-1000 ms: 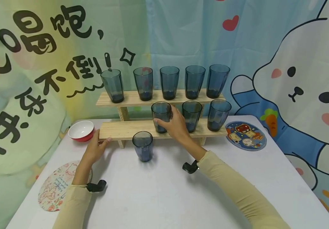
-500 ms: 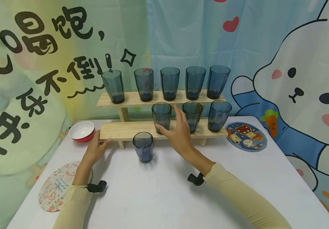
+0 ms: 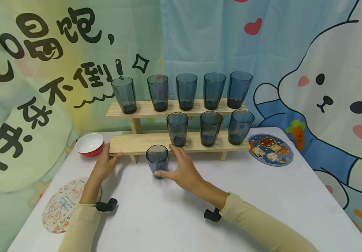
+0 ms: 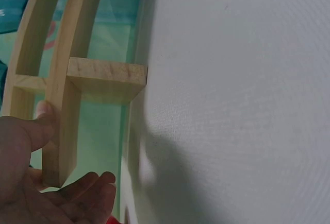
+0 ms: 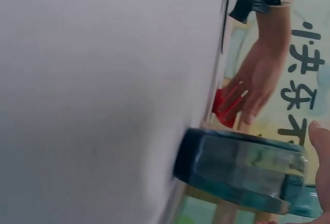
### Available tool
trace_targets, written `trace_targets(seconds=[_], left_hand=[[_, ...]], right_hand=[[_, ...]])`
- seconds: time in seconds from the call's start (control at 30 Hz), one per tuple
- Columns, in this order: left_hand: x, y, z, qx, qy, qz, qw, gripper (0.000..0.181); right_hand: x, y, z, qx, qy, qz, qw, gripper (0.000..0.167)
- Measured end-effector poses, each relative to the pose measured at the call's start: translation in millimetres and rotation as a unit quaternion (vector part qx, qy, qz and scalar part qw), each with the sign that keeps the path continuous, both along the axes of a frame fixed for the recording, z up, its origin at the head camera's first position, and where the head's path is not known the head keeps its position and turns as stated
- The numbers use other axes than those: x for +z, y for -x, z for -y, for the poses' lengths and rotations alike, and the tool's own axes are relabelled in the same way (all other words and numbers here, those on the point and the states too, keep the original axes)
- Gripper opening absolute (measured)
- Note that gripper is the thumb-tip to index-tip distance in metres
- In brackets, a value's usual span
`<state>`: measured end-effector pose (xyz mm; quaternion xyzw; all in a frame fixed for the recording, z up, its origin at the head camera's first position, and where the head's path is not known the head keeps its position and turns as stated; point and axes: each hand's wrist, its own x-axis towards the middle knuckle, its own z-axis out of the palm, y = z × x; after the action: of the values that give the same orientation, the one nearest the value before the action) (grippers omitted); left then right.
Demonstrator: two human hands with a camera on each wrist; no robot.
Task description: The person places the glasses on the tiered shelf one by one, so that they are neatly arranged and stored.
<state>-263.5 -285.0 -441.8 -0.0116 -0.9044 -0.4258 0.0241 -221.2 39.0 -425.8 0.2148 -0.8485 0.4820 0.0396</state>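
Note:
A blue-tinted glass tumbler [image 3: 157, 159] stands upright on the white table, in front of the two-tier wooden shelf [image 3: 136, 142]. My right hand [image 3: 188, 175] is beside this tumbler with fingers spread, its thumb low in front of the glass. In the right wrist view the tumbler [image 5: 237, 170] fills the lower right, and a gap shows between it and the thumb. My left hand [image 3: 103, 168] holds the left end of the lower board. Seen from the left wrist, the thumb presses the board [image 4: 64, 116] and the other fingers reach past its end.
Several matching tumblers [image 3: 186, 91] line the upper board; three more [image 3: 210, 128] stand on the lower board's right side. A red-and-white bowl [image 3: 89, 144] is left of the shelf. Round mats lie at right [image 3: 271, 149] and front left [image 3: 62, 208]. A printed curtain hangs behind.
My right hand has let go of the leftmost tumbler on the lower board, then moved down and forward to the tumbler on the table. The left hand stays at the board's end.

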Motion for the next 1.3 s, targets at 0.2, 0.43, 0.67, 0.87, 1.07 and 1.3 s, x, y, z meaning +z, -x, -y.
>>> trace_targets(seconds=[0.2,0.43,0.67,0.87,1.07,1.3], left_hand=[[-0.1,1.5,1.0,0.001,0.005,0.000,1.0000,0.075],[-1.1,2.0,0.1,-0.004,-0.007,-0.016,0.9999,0.072],[0.5,1.3,-1.1,-0.002,-0.006,-0.017,0.9998,0.072],[0.3,1.2,0.9,-0.002,-0.005,-0.019,0.9998,0.070],[-2.2,1.4,1.2,0.003,-0.006,-0.012,0.9999,0.071],[-2.6,2.7,0.5,0.000,-0.008,-0.010,0.9999,0.071]], right_hand=[[-8.6,6.9,13.5,-0.005,0.028,0.016,0.9995,0.106],[-14.5,13.3,24.7,-0.003,0.041,0.016,0.9990,0.094],[-17.9,15.9,27.2,-0.013,0.049,0.028,0.9983,0.088],[-19.3,16.6,27.7,-0.003,0.058,0.035,0.9977,0.086],[-20.9,17.1,27.4,-0.008,0.051,0.032,0.9981,0.086],[-22.0,18.9,26.4,-0.013,0.051,0.026,0.9983,0.086]])
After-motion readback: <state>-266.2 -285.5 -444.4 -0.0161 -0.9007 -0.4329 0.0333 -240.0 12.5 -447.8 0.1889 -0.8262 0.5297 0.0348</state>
